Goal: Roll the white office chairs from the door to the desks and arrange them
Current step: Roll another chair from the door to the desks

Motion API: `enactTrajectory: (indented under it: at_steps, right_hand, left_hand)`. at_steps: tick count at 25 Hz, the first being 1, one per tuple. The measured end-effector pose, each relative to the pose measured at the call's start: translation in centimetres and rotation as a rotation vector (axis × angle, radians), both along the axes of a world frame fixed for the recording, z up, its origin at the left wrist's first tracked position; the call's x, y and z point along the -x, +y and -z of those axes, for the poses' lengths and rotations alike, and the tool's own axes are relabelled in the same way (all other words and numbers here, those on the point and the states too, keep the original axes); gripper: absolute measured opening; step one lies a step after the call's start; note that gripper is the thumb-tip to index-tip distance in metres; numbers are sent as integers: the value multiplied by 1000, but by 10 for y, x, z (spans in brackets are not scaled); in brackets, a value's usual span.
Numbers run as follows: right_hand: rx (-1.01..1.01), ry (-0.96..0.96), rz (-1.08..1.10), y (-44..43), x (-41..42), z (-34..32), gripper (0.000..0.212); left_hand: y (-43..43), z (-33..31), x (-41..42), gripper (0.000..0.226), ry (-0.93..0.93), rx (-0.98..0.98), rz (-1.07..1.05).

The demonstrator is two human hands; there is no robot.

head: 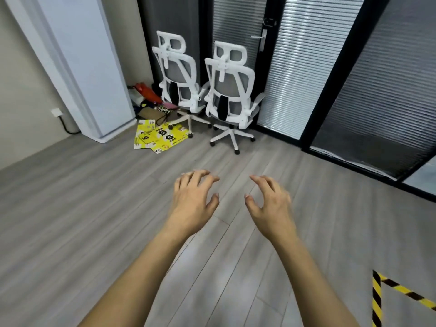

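Observation:
Two white office chairs with grey mesh backs stand side by side with their backs toward me, in front of a glass door with blinds. The left chair is nearer the corner; the right chair is slightly closer to me. My left hand and my right hand are stretched out over the floor, fingers spread and curled, holding nothing. Both hands are well short of the chairs and touch neither.
Yellow printed cartons and bags lie on the floor in the corner left of the chairs. A white cabinet stands at the left. The door handle is behind the right chair. Yellow-black floor tape marks the lower right.

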State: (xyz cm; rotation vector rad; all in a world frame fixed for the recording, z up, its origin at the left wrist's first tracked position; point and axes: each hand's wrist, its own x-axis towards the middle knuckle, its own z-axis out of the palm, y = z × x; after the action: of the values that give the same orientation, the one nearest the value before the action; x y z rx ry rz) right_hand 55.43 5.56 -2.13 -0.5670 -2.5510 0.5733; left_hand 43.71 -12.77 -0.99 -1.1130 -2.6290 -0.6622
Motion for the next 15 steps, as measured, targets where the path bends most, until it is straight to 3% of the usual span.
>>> enactTrajectory:
  at_steps: [15]
  right_hand:
    - [41,78,-71,272,537,7,47]
  left_hand:
    - [260,-7,509,41,38,-25,-64]
